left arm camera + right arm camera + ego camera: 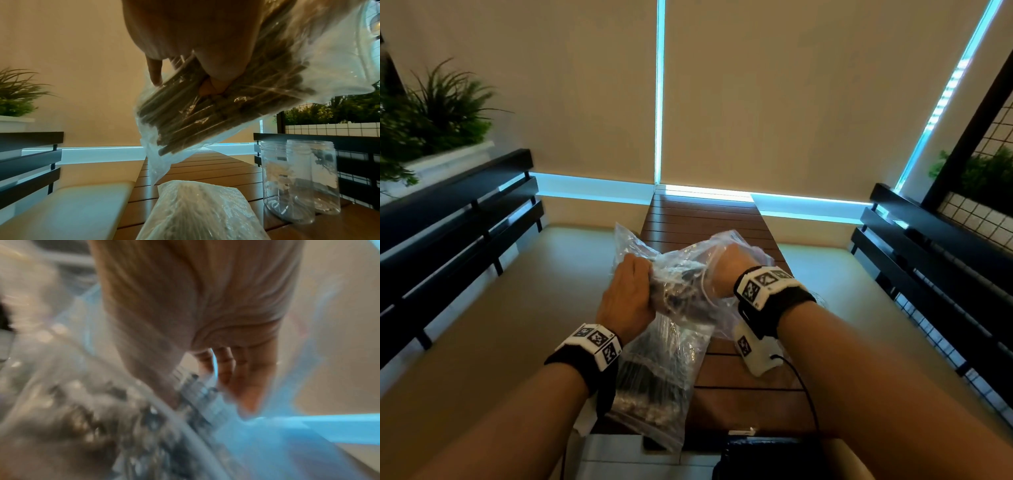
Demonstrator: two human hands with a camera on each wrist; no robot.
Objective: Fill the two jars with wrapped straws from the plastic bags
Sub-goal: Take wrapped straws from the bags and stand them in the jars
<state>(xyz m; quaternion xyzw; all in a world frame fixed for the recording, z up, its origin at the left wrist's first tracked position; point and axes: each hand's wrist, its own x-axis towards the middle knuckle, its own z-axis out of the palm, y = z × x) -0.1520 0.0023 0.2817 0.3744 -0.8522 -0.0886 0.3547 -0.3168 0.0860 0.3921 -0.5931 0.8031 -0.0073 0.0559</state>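
A person's left hand [628, 301] grips a clear plastic bag of dark wrapped straws [205, 110] above the brown slatted table [709, 219] while the right hand [732, 270], fingers loosely curved, reaches inside for straws, which likely go next into two empty clear plastic jars [298, 178] at three o'clock.

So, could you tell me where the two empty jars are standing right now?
In the left wrist view, the two clear jars stand side by side at the right of the slatted wooden table, beyond the second bag of straws lying flat.
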